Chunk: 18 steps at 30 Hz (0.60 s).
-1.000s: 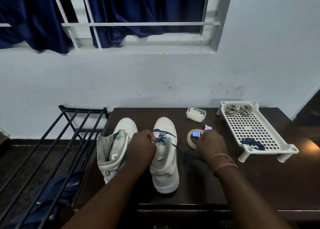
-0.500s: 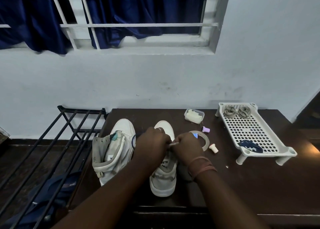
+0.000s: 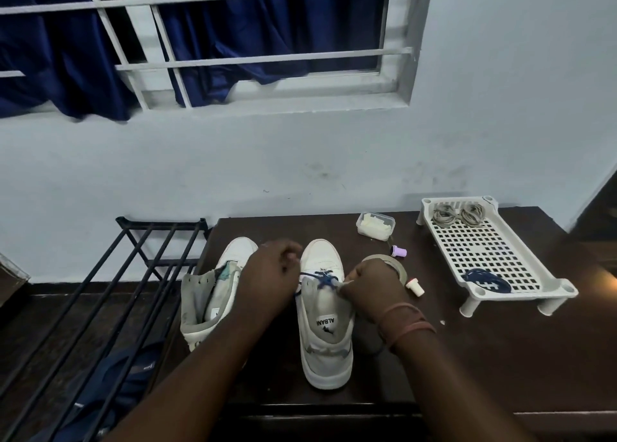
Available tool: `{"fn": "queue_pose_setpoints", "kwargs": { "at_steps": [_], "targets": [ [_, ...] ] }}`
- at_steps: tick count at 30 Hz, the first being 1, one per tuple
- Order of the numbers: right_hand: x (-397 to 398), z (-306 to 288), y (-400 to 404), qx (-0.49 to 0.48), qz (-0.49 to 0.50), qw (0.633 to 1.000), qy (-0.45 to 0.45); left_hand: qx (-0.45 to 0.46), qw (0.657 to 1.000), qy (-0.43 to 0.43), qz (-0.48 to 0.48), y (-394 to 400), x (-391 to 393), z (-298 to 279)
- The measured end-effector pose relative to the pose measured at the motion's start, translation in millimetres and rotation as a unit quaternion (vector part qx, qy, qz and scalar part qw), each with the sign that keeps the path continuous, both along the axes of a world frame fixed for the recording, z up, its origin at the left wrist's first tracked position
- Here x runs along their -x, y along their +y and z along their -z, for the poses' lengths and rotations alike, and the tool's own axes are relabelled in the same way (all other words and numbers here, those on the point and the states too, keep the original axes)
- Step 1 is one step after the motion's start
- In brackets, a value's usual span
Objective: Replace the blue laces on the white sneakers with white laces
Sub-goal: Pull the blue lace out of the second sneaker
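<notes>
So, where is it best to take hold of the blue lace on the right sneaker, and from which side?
Pinch the blue lace at its raised crossing over the tongue, coming from above: there it stands free of the right sneaker, between both hands.

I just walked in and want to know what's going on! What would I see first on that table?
Two hands, the left hand and right hand, work at a blue lace on the right sneaker in the middle of the table. The left sneaker beside it has no lace. At the right, a white tray holds a blue bundle and two pale coils.
</notes>
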State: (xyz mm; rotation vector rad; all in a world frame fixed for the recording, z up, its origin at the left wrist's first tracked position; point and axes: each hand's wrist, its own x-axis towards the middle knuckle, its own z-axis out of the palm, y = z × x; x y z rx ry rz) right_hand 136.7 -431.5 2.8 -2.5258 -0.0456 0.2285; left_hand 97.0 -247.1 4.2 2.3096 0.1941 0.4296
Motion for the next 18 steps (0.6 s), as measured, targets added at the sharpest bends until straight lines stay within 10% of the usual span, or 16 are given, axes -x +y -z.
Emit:
{"fn": "queue_pose_setpoints", "kwargs": {
  "at_steps": [6,12,18],
  "targets": [
    [3.6,0.2,2.9,-0.013,0.023,0.999,-0.030,-0.366,0.921,0.021,0.130,-27.8,-7.6,3.2],
    [-1.1,-1.8,1.2,0.029,0.007,0.999,-0.044,0.028,0.987,0.018,-0.159,-6.2,-9.3,-21.3],
    [-1.5,-5.1,4.7,0.050,0.016,0.998,-0.038,-0.124,0.990,-0.026,0.057,-15.0,-2.6,-10.9]
  ]
}}
